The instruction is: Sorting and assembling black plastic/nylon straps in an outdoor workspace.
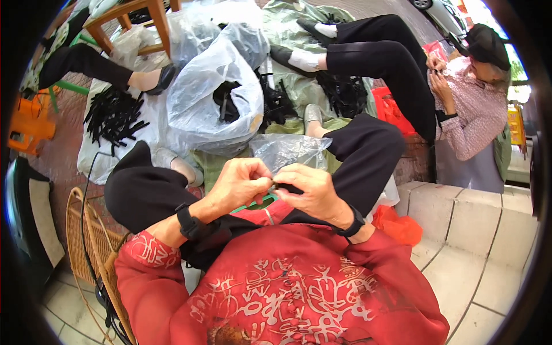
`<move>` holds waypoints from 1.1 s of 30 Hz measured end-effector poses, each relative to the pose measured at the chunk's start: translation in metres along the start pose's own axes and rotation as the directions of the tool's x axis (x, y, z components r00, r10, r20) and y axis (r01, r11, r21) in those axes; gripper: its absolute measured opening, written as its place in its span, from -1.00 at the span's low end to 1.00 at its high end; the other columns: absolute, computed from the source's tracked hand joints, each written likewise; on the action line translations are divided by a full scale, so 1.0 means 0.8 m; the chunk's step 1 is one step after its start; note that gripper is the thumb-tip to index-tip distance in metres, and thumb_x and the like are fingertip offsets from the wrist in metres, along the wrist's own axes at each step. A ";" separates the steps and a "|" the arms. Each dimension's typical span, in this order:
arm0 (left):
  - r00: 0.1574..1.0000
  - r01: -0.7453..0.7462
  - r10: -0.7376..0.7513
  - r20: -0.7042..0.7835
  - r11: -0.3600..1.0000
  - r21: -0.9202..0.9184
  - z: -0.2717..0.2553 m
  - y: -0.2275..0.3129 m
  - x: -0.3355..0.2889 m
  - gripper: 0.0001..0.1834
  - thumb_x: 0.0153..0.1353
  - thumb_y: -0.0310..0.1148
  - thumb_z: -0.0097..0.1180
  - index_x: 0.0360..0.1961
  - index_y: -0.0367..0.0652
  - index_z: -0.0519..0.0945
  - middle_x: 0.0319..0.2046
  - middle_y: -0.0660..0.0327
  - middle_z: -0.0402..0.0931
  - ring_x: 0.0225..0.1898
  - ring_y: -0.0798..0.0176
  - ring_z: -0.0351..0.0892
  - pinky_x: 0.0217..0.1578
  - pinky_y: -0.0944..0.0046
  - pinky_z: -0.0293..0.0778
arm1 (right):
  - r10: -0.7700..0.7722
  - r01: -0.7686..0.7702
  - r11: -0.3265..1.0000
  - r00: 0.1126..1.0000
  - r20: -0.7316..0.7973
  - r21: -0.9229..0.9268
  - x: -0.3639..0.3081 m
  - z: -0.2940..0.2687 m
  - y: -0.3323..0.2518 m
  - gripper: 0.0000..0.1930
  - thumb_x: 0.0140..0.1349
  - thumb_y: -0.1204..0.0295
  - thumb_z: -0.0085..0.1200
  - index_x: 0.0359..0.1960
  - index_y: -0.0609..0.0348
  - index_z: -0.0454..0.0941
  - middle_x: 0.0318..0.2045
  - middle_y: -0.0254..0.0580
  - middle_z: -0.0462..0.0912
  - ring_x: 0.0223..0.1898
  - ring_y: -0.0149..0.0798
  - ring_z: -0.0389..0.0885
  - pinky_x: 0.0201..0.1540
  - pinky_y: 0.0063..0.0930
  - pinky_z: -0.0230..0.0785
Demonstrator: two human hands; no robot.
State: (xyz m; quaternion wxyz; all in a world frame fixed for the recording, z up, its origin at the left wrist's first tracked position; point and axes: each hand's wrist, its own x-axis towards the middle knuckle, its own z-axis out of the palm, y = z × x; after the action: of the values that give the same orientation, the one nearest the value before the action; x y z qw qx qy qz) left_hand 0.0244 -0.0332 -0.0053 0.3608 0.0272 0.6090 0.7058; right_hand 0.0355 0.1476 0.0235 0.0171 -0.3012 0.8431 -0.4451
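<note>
My left hand (244, 183) and my right hand (309, 187) meet over my lap. Between the fingers of my right hand lies a small black piece (289, 188), mostly covered, so its exact kind is unclear. The thumb and forefinger of my left hand pinch together at its near end; whatever they grip is too small to make out. Just beyond my fingers a clear plastic bag (290, 150) spreads between my knees. Under my wrists, part of a green rim (256, 204) shows on my lap.
A large translucent bag (198, 95) with black pieces stands ahead. Heaps of black strips (115, 118) lie on sheeting at left and far centre. Co-workers sit at right (471, 103) and far left. A wicker chair (86, 236), cable, red bag (397, 224) and tiled ledge (466, 230) surround me.
</note>
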 end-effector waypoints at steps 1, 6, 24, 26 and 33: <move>0.999 -0.011 0.013 -0.045 0.999 0.048 0.000 -0.003 -0.001 -0.95 0.02 -0.51 -0.01 -0.51 -0.27 0.43 -0.70 0.28 0.42 -0.72 0.50 0.41 -0.79 0.55 0.24 | 0.003 -0.003 1.000 1.000 0.012 0.025 0.000 0.004 0.002 -0.77 -0.18 0.59 0.13 -0.39 0.23 0.47 -0.45 -0.14 0.50 -0.46 -0.19 0.51 -0.43 -0.50 0.38; 0.989 -0.052 0.066 -0.130 0.993 0.107 0.007 -0.004 -0.006 -0.90 -0.01 -0.47 0.01 -0.53 -0.31 0.46 -0.71 0.26 0.45 -0.69 0.52 0.43 -0.74 0.52 0.30 | 0.380 -0.493 0.682 0.870 0.315 0.540 -0.002 -0.005 0.022 -0.80 -0.02 0.58 0.10 -0.30 0.29 0.50 -0.39 -0.25 0.56 -0.40 -0.44 0.53 -0.43 -0.66 0.34; 0.961 -0.225 0.256 -0.106 0.944 0.243 0.000 -0.022 0.015 -0.89 0.04 -0.49 0.04 -0.40 -0.31 0.50 -0.56 0.32 0.44 -0.53 0.54 0.42 -0.58 0.53 0.36 | 0.556 -0.570 0.560 0.797 0.237 0.601 -0.005 0.008 0.027 -0.92 0.07 0.57 0.03 -0.42 0.35 0.45 -0.52 -0.24 0.56 -0.50 -0.48 0.54 -0.43 -0.67 0.41; 0.971 -0.190 0.204 -0.128 0.975 0.118 0.004 -0.024 0.013 -0.91 0.05 -0.53 0.02 -0.40 -0.33 0.50 -0.55 0.31 0.46 -0.52 0.53 0.43 -0.52 0.53 0.40 | 0.557 -0.564 0.560 0.799 0.229 0.607 -0.003 0.007 0.025 -0.92 0.07 0.57 0.03 -0.42 0.35 0.45 -0.52 -0.23 0.56 -0.50 -0.49 0.53 -0.44 -0.67 0.41; 0.974 -0.205 0.202 -0.107 0.979 -0.019 0.012 -0.024 0.009 -0.92 0.07 -0.56 -0.01 -0.42 -0.35 0.49 -0.55 0.26 0.49 -0.48 0.48 0.49 -0.44 0.51 0.43 | 0.554 -0.568 0.555 0.797 0.240 0.607 -0.007 0.005 0.025 -0.90 0.09 0.54 0.02 -0.40 0.36 0.44 -0.51 -0.21 0.56 -0.51 -0.49 0.52 -0.45 -0.69 0.39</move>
State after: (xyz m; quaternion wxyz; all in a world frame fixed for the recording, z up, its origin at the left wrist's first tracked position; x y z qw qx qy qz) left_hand 0.0328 -0.0217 -0.0230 0.2545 0.0469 0.6104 0.7486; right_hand 0.0316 0.1564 0.0046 0.2704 0.0039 0.6841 -0.6774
